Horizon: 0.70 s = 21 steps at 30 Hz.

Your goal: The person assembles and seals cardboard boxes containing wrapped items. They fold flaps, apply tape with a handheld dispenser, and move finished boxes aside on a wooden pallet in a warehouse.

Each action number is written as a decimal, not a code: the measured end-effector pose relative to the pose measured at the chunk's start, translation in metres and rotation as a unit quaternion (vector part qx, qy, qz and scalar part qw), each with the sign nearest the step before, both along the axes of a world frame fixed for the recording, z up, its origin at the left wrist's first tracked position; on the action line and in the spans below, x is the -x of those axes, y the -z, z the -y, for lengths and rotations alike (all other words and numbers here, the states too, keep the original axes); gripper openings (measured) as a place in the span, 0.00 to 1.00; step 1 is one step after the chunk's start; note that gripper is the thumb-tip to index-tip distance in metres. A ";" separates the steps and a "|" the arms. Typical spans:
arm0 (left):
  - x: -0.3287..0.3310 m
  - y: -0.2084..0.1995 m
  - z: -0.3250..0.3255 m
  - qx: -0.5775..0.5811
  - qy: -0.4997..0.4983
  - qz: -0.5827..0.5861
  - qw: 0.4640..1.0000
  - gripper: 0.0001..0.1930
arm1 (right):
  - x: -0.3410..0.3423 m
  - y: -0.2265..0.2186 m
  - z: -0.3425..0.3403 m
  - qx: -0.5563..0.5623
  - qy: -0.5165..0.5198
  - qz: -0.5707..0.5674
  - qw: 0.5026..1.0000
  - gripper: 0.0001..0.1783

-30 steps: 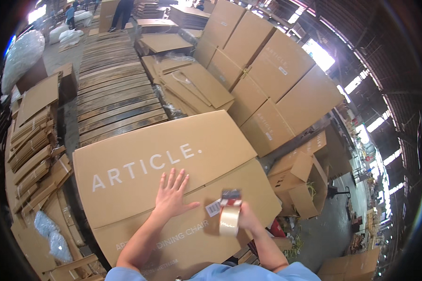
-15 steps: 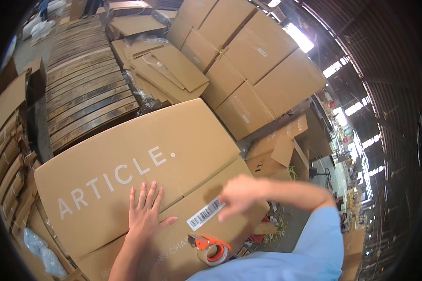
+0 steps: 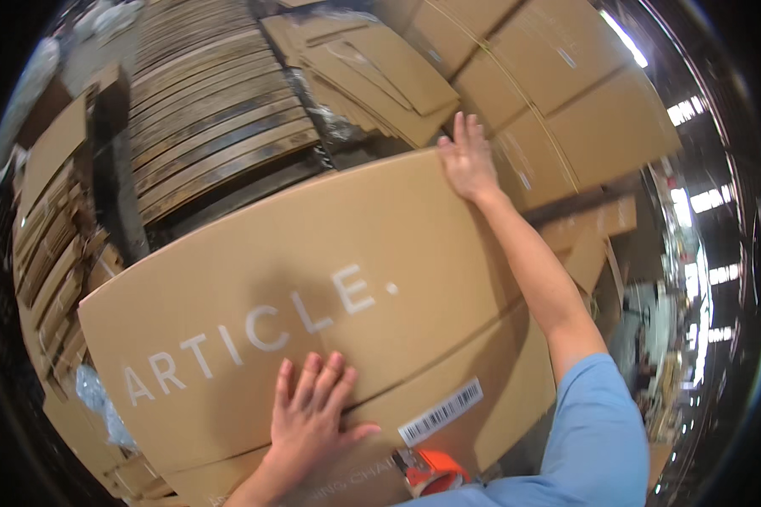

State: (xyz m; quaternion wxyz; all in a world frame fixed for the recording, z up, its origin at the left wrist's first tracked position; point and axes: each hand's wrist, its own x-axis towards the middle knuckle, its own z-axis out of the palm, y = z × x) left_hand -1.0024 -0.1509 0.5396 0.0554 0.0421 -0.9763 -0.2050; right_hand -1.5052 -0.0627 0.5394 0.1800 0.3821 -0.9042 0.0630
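A large brown cardboard box (image 3: 220,270) with white lettering fills the space in front of me. My left hand (image 3: 313,414) lies flat near its middle seam, fingers spread and holding nothing. At the far right corner, my right hand (image 3: 470,160) rests with its fingers stretched over the edge, also holding nothing. A white barcode label (image 3: 440,412) is stuck on the near panel, right of my left hand. Close to my body, an orange tape dispenser (image 3: 435,470) lies on the box, partly cut off by my blue shirt.
Wooden pallets (image 3: 220,110) lie beyond the box. Flattened cardboard (image 3: 380,68) is piled at the back, beside strapped stacked boxes (image 3: 596,110). More cardboard sheets (image 3: 55,245) and bubble wrap (image 3: 101,406) are at the left. An open box (image 3: 588,253) stands at the right.
My right hand has moved from beside the barcode label to the box's far right corner, its fingers now extended. My left hand remains on the box. The view has shifted.
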 end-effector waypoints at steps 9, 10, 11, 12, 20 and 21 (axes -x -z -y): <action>0.002 -0.011 -0.005 0.010 -0.021 -0.001 1.000 0.47 | -0.021 -0.040 0.004 -0.173 -0.083 -0.023 0.981 0.39; 0.007 -0.011 -0.011 0.014 -0.002 -0.005 1.000 0.48 | 0.032 -0.057 0.000 -0.276 -0.144 -0.304 0.900 0.41; 0.006 -0.011 -0.010 0.019 -0.007 0.006 1.000 0.49 | 0.039 -0.067 0.031 -0.304 -0.114 -0.176 0.929 0.39; 0.003 -0.008 -0.011 0.024 -0.001 0.018 1.000 0.49 | 0.045 -0.081 0.053 -0.323 -0.060 -0.054 0.943 0.36; -0.008 -0.005 -0.017 0.031 0.005 -0.013 0.999 0.47 | -0.053 0.043 0.007 -0.017 -0.072 -0.037 0.997 0.37; -0.007 -0.010 -0.016 0.022 0.001 0.000 1.000 0.47 | -0.065 0.048 -0.009 -0.060 -0.063 -0.064 0.994 0.37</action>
